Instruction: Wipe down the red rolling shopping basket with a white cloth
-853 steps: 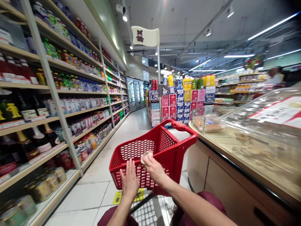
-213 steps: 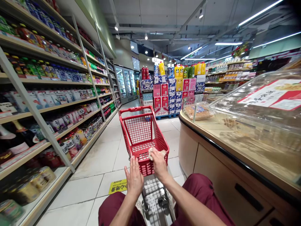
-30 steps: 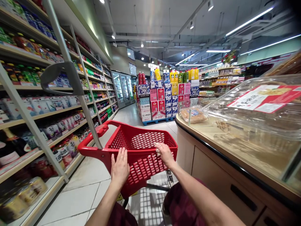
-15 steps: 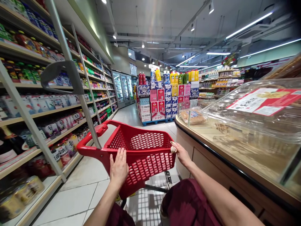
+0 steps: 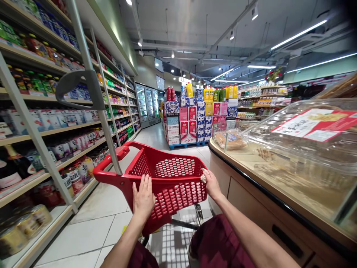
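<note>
A red shopping cart (image 5: 175, 181) with perforated basket walls stands crosswise in front of me. My left hand (image 5: 143, 199) rests on its near side just below the rim, fingers stretched out and holding nothing. At the right end of the basket, my right hand (image 5: 213, 186) is closed around a crumpled whitish cloth or tissue (image 5: 203, 179), which presses against the rim corner. A grey pole with a dark grey loop handle (image 5: 96, 89) rises at the cart's left end. No goods show in the visible part of the basket.
Drink shelves (image 5: 80, 127) line the left side. Close on my right is a wooden display counter (image 5: 245, 193) bearing a clear plastic food box (image 5: 315, 149). Stacked drink cartons (image 5: 188, 126) stand ahead, with glass-door fridges (image 5: 149, 104) beyond.
My right hand and the cloth have shifted slightly left and down at the rim corner. My left hand stays on the cart's side. The view has turned a little to the left.
</note>
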Tool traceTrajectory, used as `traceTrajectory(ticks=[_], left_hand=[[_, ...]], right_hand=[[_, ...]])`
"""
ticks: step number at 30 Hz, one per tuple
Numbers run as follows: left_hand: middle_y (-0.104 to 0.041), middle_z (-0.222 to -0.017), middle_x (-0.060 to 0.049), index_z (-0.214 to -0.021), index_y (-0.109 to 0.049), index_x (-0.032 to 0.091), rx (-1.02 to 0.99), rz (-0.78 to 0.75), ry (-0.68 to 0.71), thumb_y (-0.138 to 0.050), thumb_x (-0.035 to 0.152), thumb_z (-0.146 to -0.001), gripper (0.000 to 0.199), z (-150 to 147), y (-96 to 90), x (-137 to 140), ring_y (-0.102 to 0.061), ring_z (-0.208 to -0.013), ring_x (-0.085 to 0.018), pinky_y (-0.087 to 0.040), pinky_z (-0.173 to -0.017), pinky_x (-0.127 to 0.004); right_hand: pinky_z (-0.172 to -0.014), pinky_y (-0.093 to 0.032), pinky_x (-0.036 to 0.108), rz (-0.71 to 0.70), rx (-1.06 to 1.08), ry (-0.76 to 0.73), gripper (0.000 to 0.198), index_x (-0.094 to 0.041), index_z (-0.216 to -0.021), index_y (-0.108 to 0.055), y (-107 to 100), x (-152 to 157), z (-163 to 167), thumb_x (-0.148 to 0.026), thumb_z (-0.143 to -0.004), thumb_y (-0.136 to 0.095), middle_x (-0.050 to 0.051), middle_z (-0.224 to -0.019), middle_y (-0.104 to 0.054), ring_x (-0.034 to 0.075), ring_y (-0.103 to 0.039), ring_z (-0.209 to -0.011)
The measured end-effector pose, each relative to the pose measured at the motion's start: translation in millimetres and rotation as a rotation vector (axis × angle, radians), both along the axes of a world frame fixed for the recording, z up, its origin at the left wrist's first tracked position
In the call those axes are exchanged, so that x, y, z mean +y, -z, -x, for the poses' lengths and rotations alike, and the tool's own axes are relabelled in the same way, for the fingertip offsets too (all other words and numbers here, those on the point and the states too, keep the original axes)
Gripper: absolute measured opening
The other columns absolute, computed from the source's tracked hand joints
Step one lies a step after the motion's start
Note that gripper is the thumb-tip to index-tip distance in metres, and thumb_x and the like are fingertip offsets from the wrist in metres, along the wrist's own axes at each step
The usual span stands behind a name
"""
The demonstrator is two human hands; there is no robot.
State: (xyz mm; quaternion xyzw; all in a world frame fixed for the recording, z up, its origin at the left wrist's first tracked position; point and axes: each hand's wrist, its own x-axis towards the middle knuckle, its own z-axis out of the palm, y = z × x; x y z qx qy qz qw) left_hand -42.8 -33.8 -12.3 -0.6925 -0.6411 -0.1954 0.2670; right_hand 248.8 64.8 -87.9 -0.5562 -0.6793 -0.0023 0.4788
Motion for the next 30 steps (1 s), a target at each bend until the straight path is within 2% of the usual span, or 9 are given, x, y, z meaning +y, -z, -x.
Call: traceTrajectory(ticks=[4,7,11,13,15,22,25,28,30], left_hand=[[-0.033,-0.139,-0.012,-0.130,-0.036,0.005,-0.014,0.006,-0.024,-0.037,0.016,-0.072,0.059,-5,0.4,1,-0.024,-0.132,-0.024,-0.009,-0.108,-0.053],[-0.034,-0.139,-0.012,-0.130,-0.036,0.007,0.006,0.016,-0.017,-0.037,0.015,-0.072,0.059,-2,-1.5,0,-0.025,-0.131,-0.024,-0.009,-0.107,-0.053],[-0.035,-0.138,-0.011,-0.131,-0.037,0.010,0.018,0.012,0.006,-0.035,0.013,-0.072,0.058,3,-3.6,-2,-0.027,-0.130,-0.024,-0.007,-0.108,-0.054],[-0.036,-0.138,-0.010,-0.131,-0.037,0.010,0.012,0.015,0.017,-0.036,0.013,-0.072,0.059,3,-3.1,-2,-0.027,-0.131,-0.024,-0.006,-0.108,-0.053],[-0.036,-0.138,-0.011,-0.131,-0.036,0.010,0.001,0.016,0.019,-0.037,0.014,-0.071,0.059,1,-1.6,-1,-0.026,-0.131,-0.024,-0.007,-0.108,-0.053],[-0.035,-0.138,-0.012,-0.130,-0.037,0.009,0.028,0.001,0.020,-0.037,0.016,-0.072,0.059,7,-4.6,-2,-0.024,-0.131,-0.024,-0.003,-0.108,-0.053],[-0.030,-0.140,-0.014,-0.132,-0.032,0.007,0.015,-0.074,-0.032,-0.035,0.015,-0.074,0.059,24,-10.5,-5,-0.022,-0.132,-0.025,0.000,-0.107,-0.055],[-0.028,-0.141,-0.014,-0.135,-0.025,0.007,0.001,-0.104,-0.044,-0.033,0.013,-0.074,0.062,35,-11.5,-7,-0.021,-0.132,-0.026,0.001,-0.107,-0.056],[-0.030,-0.140,-0.013,-0.136,-0.023,0.008,-0.003,-0.097,-0.033,-0.034,0.013,-0.074,0.063,34,-9.4,-7,-0.021,-0.133,-0.026,-0.001,-0.107,-0.056]], right_hand=[[-0.103,-0.029,0.045,-0.007,-0.099,-0.065,0.051,-0.015,-0.125,-0.048,-6,0,36,-0.022,-0.075,-0.051,0.013,-0.130,-0.045,0.026,-0.034,-0.125],[-0.101,-0.030,0.048,-0.044,-0.067,-0.057,0.043,-0.015,-0.121,-0.051,-9,-1,64,-0.027,-0.080,-0.048,0.013,-0.128,-0.048,0.027,-0.035,-0.125],[-0.102,-0.034,0.041,-0.101,-0.094,-0.234,0.046,-0.021,-0.123,-0.049,-2,0,24,-0.011,-0.082,-0.034,0.007,-0.128,-0.049,0.018,-0.040,-0.122],[-0.100,-0.036,0.040,-0.042,-0.049,-0.161,0.050,-0.020,-0.123,-0.050,0,0,-6,-0.007,-0.078,-0.032,0.007,-0.126,-0.051,0.018,-0.043,-0.119],[-0.098,-0.038,0.041,0.000,0.027,-0.030,0.053,-0.017,-0.122,-0.051,-2,-2,-13,-0.004,-0.074,-0.032,0.009,-0.122,-0.053,0.020,-0.047,-0.115],[-0.102,-0.034,0.037,-0.143,-0.083,-0.305,0.060,-0.022,-0.125,-0.048,-13,-14,101,0.000,-0.071,-0.034,0.004,-0.128,-0.050,0.016,-0.040,-0.121],[-0.102,-0.032,0.043,-0.132,-0.078,-0.228,0.055,-0.021,-0.123,-0.051,-5,-11,70,-0.001,-0.075,-0.032,0.007,-0.124,-0.052,0.019,-0.041,-0.120],[-0.102,-0.030,0.047,-0.060,0.010,0.010,0.052,-0.019,-0.121,-0.052,-1,-7,21,-0.003,-0.076,-0.030,0.009,-0.120,-0.055,0.021,-0.042,-0.118],[-0.102,-0.030,0.047,-0.053,0.040,0.035,0.052,-0.018,-0.122,-0.051,-4,-7,26,-0.004,-0.078,-0.029,0.009,-0.119,-0.055,0.021,-0.043,-0.117]])
